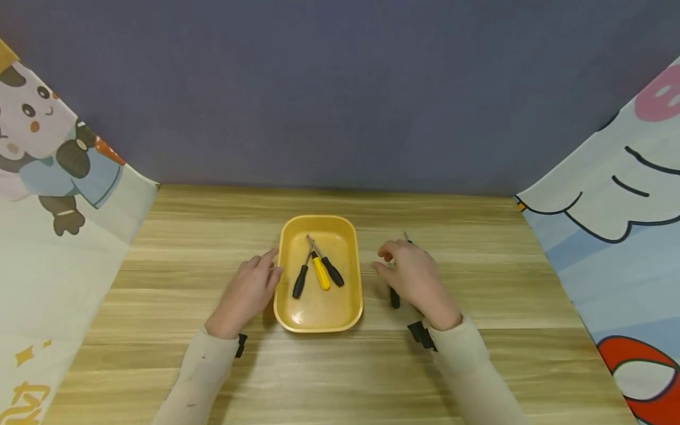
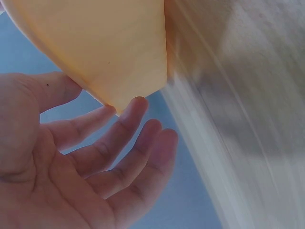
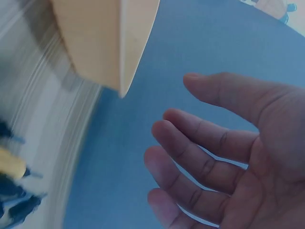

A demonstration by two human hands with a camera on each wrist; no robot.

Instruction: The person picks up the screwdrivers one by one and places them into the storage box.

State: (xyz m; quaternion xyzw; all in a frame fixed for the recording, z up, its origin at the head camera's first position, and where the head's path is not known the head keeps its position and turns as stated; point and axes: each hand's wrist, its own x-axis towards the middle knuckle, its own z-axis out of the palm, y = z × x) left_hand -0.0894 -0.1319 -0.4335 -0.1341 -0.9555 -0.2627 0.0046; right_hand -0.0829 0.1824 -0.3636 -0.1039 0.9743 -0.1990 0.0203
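A yellow tray [image 1: 319, 321] stands on the wooden table, holding a yellow-handled screwdriver [image 1: 321, 273] between two black-handled ones [image 1: 300, 282]. My left hand [image 1: 248, 293] touches the tray's left rim with its fingers; in the left wrist view the hand [image 2: 95, 148] has its thumb and fingertips at the tray's edge [image 2: 119, 52]. To the right of the tray my right hand [image 1: 413, 276] hovers, fingers loosely bent, holding nothing. Under it lies a black handle [image 1: 395, 298], partly hidden. The right wrist view shows the hand [image 3: 214, 157] apart from the tray [image 3: 95, 43].
In the right wrist view several tools, one with a yellow handle [image 3: 12, 163], lie on the table at the left edge. A dark grey panel [image 1: 340, 94] rises behind the table [image 1: 223, 206], and cartoon-printed sheets [image 1: 106, 236] flank both sides.
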